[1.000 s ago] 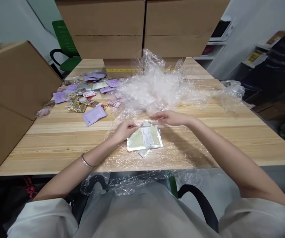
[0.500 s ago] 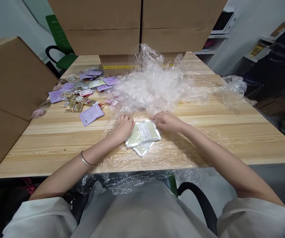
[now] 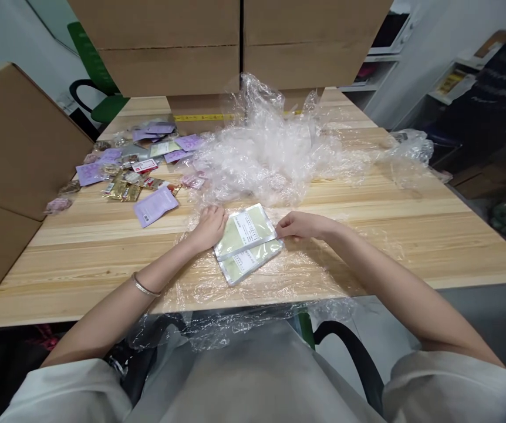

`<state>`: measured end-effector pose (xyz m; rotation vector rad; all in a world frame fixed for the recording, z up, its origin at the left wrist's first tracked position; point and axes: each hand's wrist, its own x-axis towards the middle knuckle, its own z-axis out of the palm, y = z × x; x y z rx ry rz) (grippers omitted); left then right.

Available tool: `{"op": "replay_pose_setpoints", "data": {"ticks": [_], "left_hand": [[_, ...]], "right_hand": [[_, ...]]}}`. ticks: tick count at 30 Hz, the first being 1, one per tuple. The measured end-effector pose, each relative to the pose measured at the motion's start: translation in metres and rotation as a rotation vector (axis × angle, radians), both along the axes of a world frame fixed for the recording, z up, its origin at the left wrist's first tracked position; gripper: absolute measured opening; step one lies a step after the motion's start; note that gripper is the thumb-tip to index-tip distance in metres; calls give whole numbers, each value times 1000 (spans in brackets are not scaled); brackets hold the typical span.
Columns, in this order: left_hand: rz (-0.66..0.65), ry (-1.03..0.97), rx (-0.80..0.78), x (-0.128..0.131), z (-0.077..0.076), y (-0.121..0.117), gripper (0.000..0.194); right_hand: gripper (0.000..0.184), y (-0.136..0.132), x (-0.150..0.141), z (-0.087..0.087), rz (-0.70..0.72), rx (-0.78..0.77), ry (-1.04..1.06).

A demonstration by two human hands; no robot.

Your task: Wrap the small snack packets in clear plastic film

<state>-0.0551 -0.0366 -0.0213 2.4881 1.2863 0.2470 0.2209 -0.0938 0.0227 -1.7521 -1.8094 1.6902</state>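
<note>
Through the head camera I see the left hand (image 3: 210,227) with bent fingers at the left edge of a flat, pale-green, silver-bordered pouch (image 3: 248,229); if they grip, I cannot tell. The right hand (image 3: 302,225) has curled fingers at its right corner; a pinch I cannot confirm. It overlaps a second, similar pale-green pouch (image 3: 250,261), above clear crinkled plastic film (image 3: 297,276) on the light wooden table (image 3: 81,258).

Glare flecks the plastic film (image 3: 259,155) and foil packets (image 3: 248,242), while the outer edges look stretched
</note>
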Motion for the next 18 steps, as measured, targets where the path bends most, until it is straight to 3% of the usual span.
{"op": "replay_pose_setpoints", "data": {"ticks": [6,9,12,15,18], "left_hand": [[-143,16,-67,2,14,13,28],[-145,37,-44,19,14,7,27],[-166,32,16,31,17,-6,23],[-226,22,120,22,28,-19,21],[-76,18,244,-10,40,-24,20]], "right_hand": [[21,-40,-2,-7,-387,-114,144],[26,-62,-6,-12,-381,-101,139],[37,-78,3,-9,-309,138,-101],[43,-93,37,-2,-366,462,-515],[59,-109,93,-5,-525,587,-792]]}}
